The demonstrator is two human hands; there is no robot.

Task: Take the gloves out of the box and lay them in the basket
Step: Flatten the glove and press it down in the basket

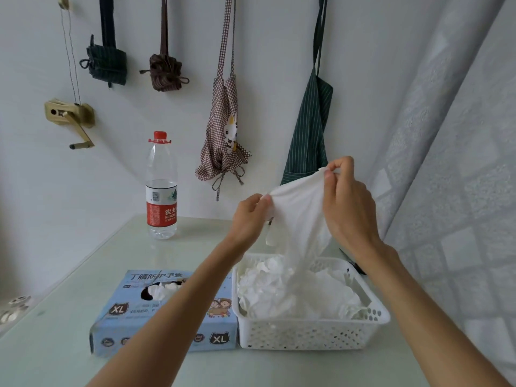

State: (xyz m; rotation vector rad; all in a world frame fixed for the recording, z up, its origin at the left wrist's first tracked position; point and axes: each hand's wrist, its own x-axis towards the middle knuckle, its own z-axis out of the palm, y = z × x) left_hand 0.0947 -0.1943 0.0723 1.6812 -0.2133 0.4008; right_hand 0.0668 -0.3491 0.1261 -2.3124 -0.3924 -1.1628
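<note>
A white glove (300,213) hangs stretched between both hands above the white perforated basket (307,333). My left hand (251,216) pinches its cuff on the left side, and my right hand (346,196) pinches the cuff higher up on the right. The glove's fingers trail down into the basket, onto a heap of several white gloves (279,291). To the left of the basket lies the light blue glove box (117,325), marked XL, with white gloves showing in its top opening (159,291). My left forearm crosses over the box.
A water bottle (161,188) with a red cap stands at the back of the pale glass-topped table (83,275). Aprons and folded cloths hang on the wall behind. A grey curtain (460,163) hangs close on the right.
</note>
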